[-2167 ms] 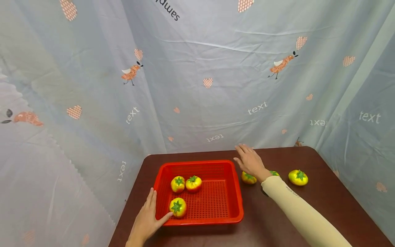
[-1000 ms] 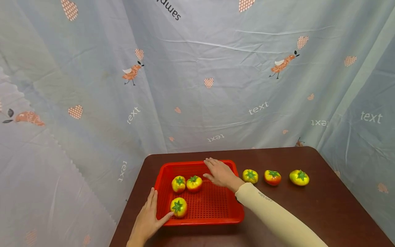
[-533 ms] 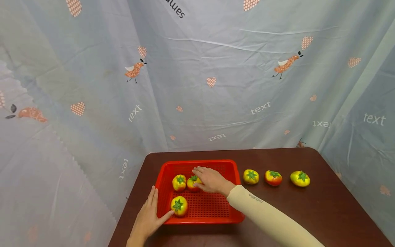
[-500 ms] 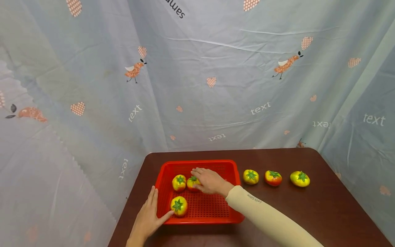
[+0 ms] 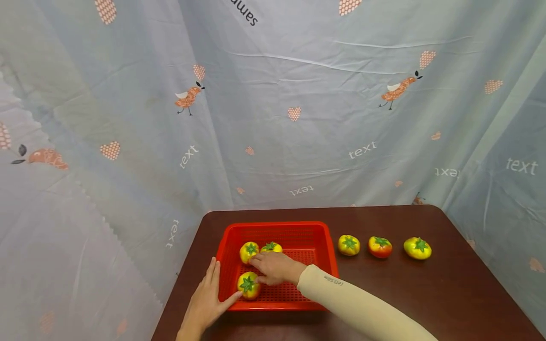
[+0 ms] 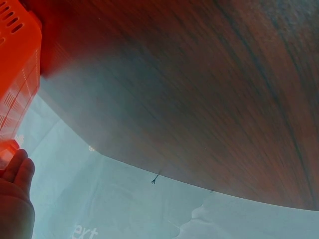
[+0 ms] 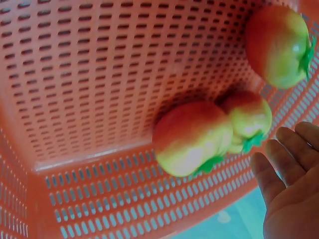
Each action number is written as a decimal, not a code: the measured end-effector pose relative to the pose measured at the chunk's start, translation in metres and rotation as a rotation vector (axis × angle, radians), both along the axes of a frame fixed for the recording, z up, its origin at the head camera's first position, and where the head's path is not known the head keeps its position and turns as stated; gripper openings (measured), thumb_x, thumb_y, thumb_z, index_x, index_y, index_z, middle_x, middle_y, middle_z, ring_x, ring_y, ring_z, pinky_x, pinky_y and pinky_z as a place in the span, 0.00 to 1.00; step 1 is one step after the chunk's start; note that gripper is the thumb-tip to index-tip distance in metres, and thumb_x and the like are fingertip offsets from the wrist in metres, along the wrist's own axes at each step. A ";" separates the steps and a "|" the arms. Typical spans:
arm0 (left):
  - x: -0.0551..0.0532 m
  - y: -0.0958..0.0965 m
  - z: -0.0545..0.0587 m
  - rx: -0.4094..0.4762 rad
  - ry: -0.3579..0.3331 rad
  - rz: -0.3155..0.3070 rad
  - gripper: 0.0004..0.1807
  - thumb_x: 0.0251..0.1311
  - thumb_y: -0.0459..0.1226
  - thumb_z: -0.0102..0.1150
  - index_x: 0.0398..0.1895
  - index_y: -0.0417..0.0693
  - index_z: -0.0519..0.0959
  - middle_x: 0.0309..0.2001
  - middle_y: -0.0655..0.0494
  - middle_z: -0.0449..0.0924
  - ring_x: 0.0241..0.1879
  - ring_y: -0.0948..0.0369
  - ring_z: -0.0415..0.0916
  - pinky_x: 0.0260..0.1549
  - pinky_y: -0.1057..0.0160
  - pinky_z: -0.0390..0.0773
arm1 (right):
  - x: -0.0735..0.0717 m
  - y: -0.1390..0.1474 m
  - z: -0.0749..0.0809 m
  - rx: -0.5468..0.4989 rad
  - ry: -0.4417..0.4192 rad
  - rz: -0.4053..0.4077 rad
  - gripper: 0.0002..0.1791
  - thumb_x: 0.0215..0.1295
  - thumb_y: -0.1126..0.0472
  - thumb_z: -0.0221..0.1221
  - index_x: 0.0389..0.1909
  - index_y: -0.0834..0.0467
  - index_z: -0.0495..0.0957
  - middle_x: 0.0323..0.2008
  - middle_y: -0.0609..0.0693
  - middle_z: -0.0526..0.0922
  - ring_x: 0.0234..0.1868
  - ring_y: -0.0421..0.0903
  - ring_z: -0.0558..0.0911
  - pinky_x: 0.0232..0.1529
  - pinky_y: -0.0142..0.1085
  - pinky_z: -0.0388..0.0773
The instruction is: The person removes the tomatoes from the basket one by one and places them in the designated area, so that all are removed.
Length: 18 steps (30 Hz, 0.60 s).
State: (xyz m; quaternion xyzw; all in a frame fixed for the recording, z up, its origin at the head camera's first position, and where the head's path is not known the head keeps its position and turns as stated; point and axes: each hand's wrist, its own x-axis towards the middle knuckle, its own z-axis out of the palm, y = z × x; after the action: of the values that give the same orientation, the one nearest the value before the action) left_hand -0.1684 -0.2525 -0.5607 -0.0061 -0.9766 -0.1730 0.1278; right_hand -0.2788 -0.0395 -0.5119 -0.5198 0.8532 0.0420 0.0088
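A red plastic basket [image 5: 277, 224] with slotted walls holds three yellow-red tomatoes with green star-shaped tops. My left hand [image 5: 204, 300] rests along the basket's left side, fingers straight on the outer wall and thumb on the front left corner. Inside the basket, my right hand [image 5: 275, 268] is above the front tomato [image 5: 247, 285], its thumb right at that tomato. Its fingertips reach the back left tomato [image 5: 247, 251], and it partly covers the back middle tomato [image 5: 272, 246]. The right wrist view shows the right hand's fingers [image 7: 269, 174] extended, gripping nothing.
On the dark brown table [image 5: 384, 293], right of the basket, a row of three more tomatoes lies: a yellow one [image 5: 349, 246], a redder one [image 5: 379, 248] and a wide yellow one [image 5: 417, 249]. A pale printed curtain [image 5: 298, 142] hangs behind and around the table.
My right hand has moved left from above the table's tomatoes into the basket, then toward the front tomato. My left hand has stayed at the basket's corner.
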 end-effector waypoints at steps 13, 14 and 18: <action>0.001 0.001 0.004 0.001 -0.041 0.008 0.60 0.53 0.68 0.57 0.75 0.33 0.52 0.77 0.38 0.46 0.64 0.36 0.67 0.57 0.36 0.72 | 0.014 -0.008 -0.013 0.059 -0.001 0.056 0.31 0.68 0.42 0.57 0.67 0.50 0.68 0.64 0.43 0.74 0.64 0.39 0.73 0.65 0.30 0.70; 0.002 0.001 0.004 0.001 -0.044 0.010 0.60 0.53 0.68 0.57 0.75 0.33 0.52 0.77 0.38 0.46 0.64 0.36 0.67 0.57 0.36 0.72 | 0.014 -0.009 -0.014 0.058 0.011 0.061 0.32 0.67 0.42 0.58 0.68 0.50 0.68 0.64 0.43 0.74 0.64 0.38 0.73 0.65 0.30 0.70; 0.003 0.001 0.004 0.003 -0.055 0.016 0.60 0.53 0.68 0.57 0.75 0.34 0.52 0.77 0.38 0.46 0.64 0.36 0.67 0.57 0.36 0.72 | 0.013 -0.014 -0.018 0.053 0.027 0.073 0.34 0.66 0.42 0.59 0.70 0.50 0.65 0.66 0.42 0.72 0.66 0.38 0.72 0.65 0.30 0.69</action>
State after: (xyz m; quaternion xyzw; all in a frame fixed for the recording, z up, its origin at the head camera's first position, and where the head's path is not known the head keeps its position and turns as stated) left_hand -0.1659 -0.2513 -0.5569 0.0064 -0.9795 -0.1736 0.1021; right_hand -0.2661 -0.0537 -0.5303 -0.5497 0.8322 0.0718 0.0095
